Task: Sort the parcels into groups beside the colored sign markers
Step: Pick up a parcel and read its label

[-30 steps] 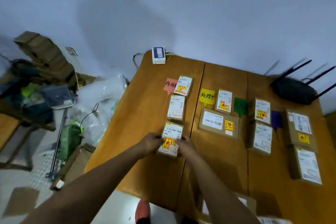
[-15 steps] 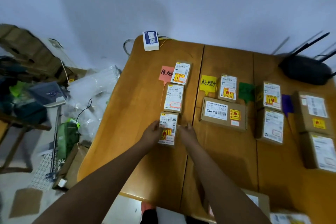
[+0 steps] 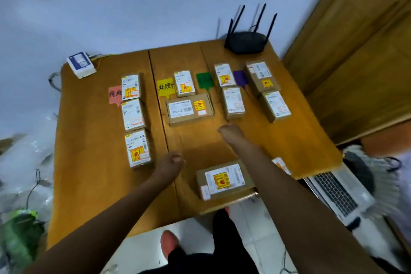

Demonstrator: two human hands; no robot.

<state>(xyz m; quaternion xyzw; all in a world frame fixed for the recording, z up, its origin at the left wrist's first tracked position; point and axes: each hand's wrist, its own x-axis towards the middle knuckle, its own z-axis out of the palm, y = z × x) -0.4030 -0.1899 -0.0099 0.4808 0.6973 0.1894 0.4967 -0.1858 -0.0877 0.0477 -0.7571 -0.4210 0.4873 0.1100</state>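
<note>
Well, the one that matters is the loose parcel [image 3: 224, 181], lying flat and label-up at the near edge of the table [image 3: 93, 140], well towards the person from the yellow marker [image 3: 165, 87] and a little to its right. It is brown card with a white label and a yellow-and-red sticker, and it sits by no marker, so I'd judge it is not yet sorted. A stray parcel [image 3: 280, 164] peeks out past the right forearm, mostly hidden. Both hands hover empty between the yellow marker and the loose parcel: the left hand [image 3: 170, 161] has its fingers curled under, and the right hand [image 3: 230, 132] looks balled too, though blurred. The sorted parcels [image 3: 189, 108] lie in tidy columns, each hugging its sign so the groups read apart: two just right of the yellow marker, three by the pink marker [image 3: 115, 94] to its left, and two each by the green marker [image 3: 204, 80] and purple marker [image 3: 240, 78] farther right. A router [image 3: 245, 41] stands beyond, far right of the yellow marker
</note>
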